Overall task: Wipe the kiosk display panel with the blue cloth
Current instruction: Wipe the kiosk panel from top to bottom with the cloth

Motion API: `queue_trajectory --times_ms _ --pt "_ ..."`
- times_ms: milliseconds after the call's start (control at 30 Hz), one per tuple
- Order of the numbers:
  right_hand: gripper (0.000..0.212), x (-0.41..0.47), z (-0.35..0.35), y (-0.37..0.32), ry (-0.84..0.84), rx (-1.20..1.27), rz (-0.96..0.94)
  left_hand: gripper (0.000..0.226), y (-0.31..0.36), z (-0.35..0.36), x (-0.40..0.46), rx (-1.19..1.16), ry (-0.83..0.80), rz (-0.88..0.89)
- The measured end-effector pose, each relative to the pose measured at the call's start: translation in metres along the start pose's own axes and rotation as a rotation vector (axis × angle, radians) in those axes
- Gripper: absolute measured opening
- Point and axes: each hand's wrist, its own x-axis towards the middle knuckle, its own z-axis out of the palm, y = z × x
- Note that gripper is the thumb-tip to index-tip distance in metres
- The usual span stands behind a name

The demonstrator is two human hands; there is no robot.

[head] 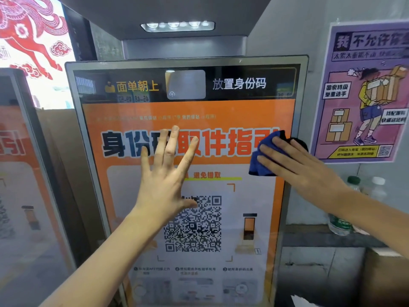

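Observation:
The kiosk display panel (124,120) stands upright in front of me, with an orange screen, large characters and a QR code. My left hand (164,173) lies flat on the middle of the screen, fingers straight and spread. My right hand (296,165) presses the blue cloth (263,165) flat against the screen's right edge, fingers straight over it. The cloth shows beyond my fingertips, bunched, with a dark border.
A purple poster (363,89) hangs on the wall right of the kiosk. Plastic bottles (342,222) stand on a ledge below it. A second kiosk panel (26,173) stands at the left. A lamp bar (177,26) sits overhead.

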Motion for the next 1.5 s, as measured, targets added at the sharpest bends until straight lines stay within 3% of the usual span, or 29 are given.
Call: queue_trajectory --times_ms 100,233,300,500,567,700,767,867,933,1000,1100,1167,1233,1367,1433,1500 --pt "0.088 -0.007 0.005 -0.009 -0.005 0.004 0.028 0.151 0.003 0.003 -0.002 -0.005 0.011 -0.006" --pt "0.116 -0.031 0.012 -0.03 -0.212 -0.018 -0.224 0.151 0.004 0.007 -0.003 0.017 0.003 -0.011" --pt "0.12 -0.033 0.01 -0.027 -0.274 -0.035 -0.271 0.151 0.004 0.007 -0.003 0.018 0.003 -0.013" --pt "0.104 -0.011 0.006 -0.012 -0.06 0.042 0.084 0.149 0.002 0.005 -0.004 -0.014 0.02 0.0" --pt "0.106 -0.011 0.009 -0.027 -0.08 0.037 0.045 0.148 -0.001 0.005 -0.007 -0.037 0.033 -0.007" --pt "0.104 -0.017 0.008 -0.047 -0.233 0.004 -0.252 0.148 -0.011 0.006 -0.014 -0.02 0.013 -0.042" --pt "0.09 -0.009 0.008 -0.042 -0.17 0.014 -0.229 0.148 -0.018 0.005 -0.018 -0.014 0.013 -0.063" --pt "0.057 0.011 0.009 -0.037 0.023 0.1 0.002 0.148 -0.029 0.004 -0.022 -0.034 0.019 -0.105" --pt "0.047 0.022 0.01 -0.044 0.088 0.134 0.122 0.149 -0.036 0.003 -0.024 -0.054 0.004 -0.136" --pt "0.048 0.024 0.013 -0.057 0.091 0.152 0.082 0.15 -0.04 0.003 -0.026 -0.056 -0.036 -0.138" --pt "0.045 0.015 0.018 -0.075 -0.014 0.096 -0.199 0.15 -0.045 0.001 -0.025 -0.046 -0.09 -0.117" --pt "0.048 0.017 0.018 -0.073 -0.029 0.074 -0.252 0.148 -0.048 -0.001 -0.025 -0.055 -0.092 -0.103" --pt "0.043 0.028 0.016 -0.07 0.003 0.098 -0.155 0.146 -0.053 -0.004 -0.028 -0.077 -0.07 -0.09" --pt "0.055 0.054 0.013 -0.066 0.083 0.179 0.127 0.142 -0.064 -0.004 -0.036 -0.063 0.014 -0.107" --pt "0.052 0.057 0.015 -0.073 0.097 0.188 0.159 0.144 -0.071 -0.003 -0.038 -0.051 0.009 -0.151" --pt "0.048 0.052 0.021 -0.082 0.075 0.181 0.048 0.146 -0.075 0.0 -0.038 -0.054 -0.024 -0.165"
